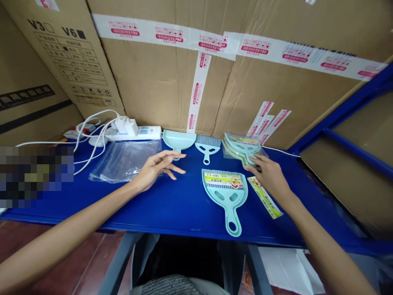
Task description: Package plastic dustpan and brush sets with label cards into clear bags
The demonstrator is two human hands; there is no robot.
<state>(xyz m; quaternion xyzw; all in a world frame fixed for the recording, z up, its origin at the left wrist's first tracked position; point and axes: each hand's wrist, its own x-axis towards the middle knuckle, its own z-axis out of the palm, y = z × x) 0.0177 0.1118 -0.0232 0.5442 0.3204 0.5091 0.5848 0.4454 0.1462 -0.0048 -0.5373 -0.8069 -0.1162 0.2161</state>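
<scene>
My left hand (161,166) hovers over the blue table with its fingers stretched apart and nothing in them. Just beyond its fingertips lies a mint-green dustpan (179,141), with a small hand brush (207,148) to its right. At the back right, my right hand (270,172) has its fingers closed at the handle of the top dustpan and brush set (242,144), stacked on others in clear plastic. Nearer me sits another mint dustpan and brush set (225,198), with a yellow label strip (226,180) across it. A loose label strip (265,198) rests beside it, below my right hand.
Clear plastic bags (125,162) lie at the left of the blue table (172,209). Behind them are a white power strip (149,132) and tangled white cables (100,139). Large cardboard boxes (159,82) form a wall at the back. A blue metal frame (346,102) rises on the right.
</scene>
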